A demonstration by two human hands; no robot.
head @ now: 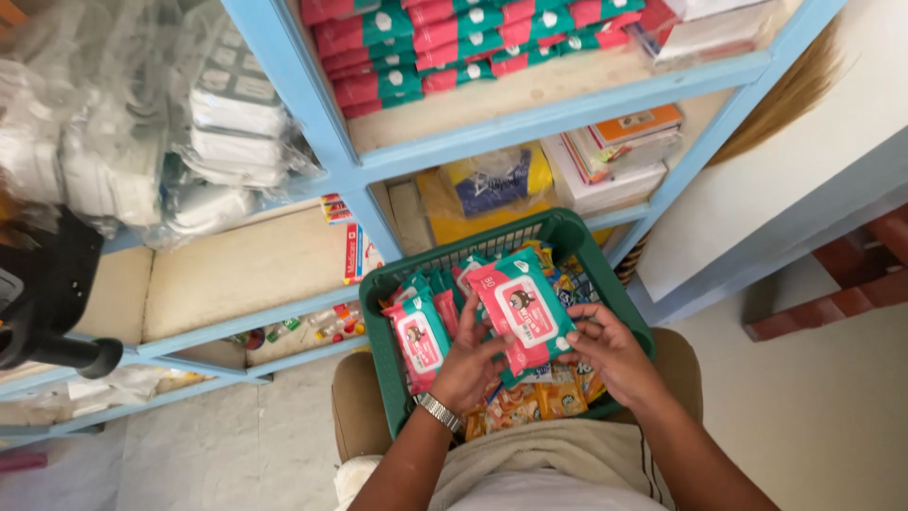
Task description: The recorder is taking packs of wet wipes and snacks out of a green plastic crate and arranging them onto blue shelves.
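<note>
Far left, we have clear plastic-wrapped bundles of pale goods [227, 123] piled on the light blue wooden shelving [454, 142]. Just right of them, on the top board, sit rows of flat pink-and-green packets [445, 43].

Down on our lap rests the dark green plastic lattice basket [567, 232]. Against its left wall stand several pink-and-teal soft wipe packs [421, 331], upright on edge. Our left hand [470, 364], silver watch at the wrist, has its fingers curled around the lower left edge of one such pack, the raised pink-and-teal wipe pack [520, 308], tilted above the basket's middle. Our right hand [613, 352] grips that same pack's lower right corner, fingers closed on it. Beneath, along the basket's near edge, lie orange snack packets [530, 397]. Further right, stacked books and boxes [619, 151] fill the shelf's right end.
</note>
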